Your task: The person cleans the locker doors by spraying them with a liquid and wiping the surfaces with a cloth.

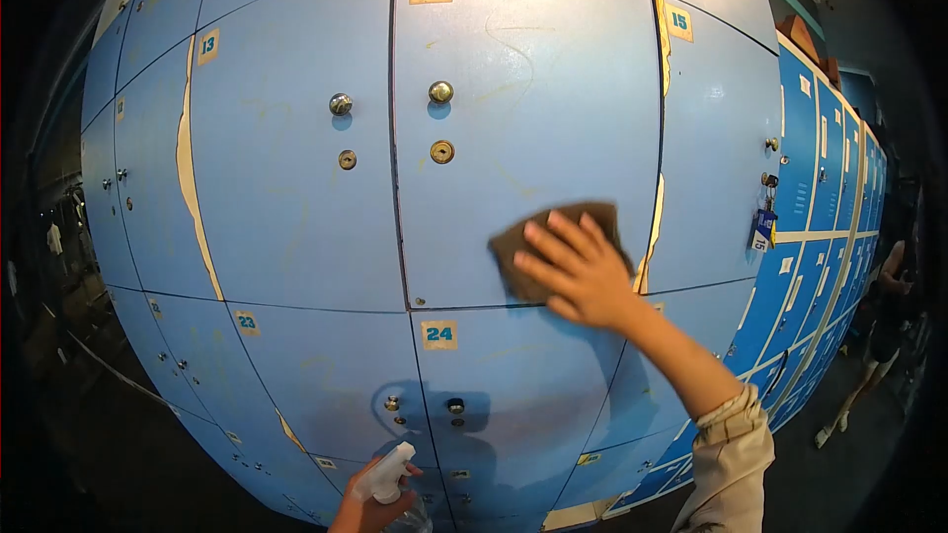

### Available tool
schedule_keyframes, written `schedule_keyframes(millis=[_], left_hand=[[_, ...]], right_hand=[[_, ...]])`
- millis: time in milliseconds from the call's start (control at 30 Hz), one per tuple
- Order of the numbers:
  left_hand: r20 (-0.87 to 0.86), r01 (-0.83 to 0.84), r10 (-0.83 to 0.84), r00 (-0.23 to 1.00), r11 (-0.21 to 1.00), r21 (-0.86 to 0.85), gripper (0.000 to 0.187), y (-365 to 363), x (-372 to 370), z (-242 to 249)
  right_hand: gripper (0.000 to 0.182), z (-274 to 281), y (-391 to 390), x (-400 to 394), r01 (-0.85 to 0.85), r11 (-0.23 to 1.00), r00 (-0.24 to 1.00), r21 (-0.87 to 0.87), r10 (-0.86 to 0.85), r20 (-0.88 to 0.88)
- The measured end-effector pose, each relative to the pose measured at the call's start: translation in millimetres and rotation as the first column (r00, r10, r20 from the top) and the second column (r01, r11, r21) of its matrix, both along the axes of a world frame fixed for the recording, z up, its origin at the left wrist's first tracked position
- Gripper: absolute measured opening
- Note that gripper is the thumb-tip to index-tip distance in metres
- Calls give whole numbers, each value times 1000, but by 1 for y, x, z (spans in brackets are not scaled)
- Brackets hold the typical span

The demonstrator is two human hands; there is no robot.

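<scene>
A brown cloth (515, 254) lies flat against the lower right part of the blue locker door numbered 14 (553, 79). My right hand (581, 271) presses it there with the fingers spread over it. Low in the view, my left hand (370, 501) is wrapped round a spray bottle (387, 472) with a white trigger head. The bottle points up toward the doors below, and its clear body is mostly cut off by the lower edge. Door 14 has a round metal knob (440, 91) and a lock (442, 152) on its left side.
Locker door 13 (286, 197) is on the left, door 24 (513, 375) below. A key with a blue tag (763, 227) hangs from door 15 (716, 138). Brighter blue lockers (805, 197) line the right. A person (879, 345) is at the far right.
</scene>
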State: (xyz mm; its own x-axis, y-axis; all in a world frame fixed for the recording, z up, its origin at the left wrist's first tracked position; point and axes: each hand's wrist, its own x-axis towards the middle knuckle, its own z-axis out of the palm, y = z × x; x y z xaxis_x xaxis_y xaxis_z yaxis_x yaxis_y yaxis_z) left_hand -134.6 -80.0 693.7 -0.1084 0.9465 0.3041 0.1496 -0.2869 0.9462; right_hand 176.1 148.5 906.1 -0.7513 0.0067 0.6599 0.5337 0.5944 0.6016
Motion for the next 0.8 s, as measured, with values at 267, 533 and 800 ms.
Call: schedule_keyframes(millis=[267, 533, 800], left_hand=[[-78, 19, -20, 997, 1000, -22, 60, -7, -16, 3], [-104, -27, 20, 994, 997, -68, 59, -1, 14, 13], [26, -77, 78, 997, 996, -43, 64, 8, 64, 16]], right_hand=[[69, -34, 2, -1, -33, 996, 997, 83, 27, 71], [70, 109, 16, 12, -45, 971, 989, 234, 76, -125], [52, 285, 63, 22, -12, 851, 915, 525, 221, -337]])
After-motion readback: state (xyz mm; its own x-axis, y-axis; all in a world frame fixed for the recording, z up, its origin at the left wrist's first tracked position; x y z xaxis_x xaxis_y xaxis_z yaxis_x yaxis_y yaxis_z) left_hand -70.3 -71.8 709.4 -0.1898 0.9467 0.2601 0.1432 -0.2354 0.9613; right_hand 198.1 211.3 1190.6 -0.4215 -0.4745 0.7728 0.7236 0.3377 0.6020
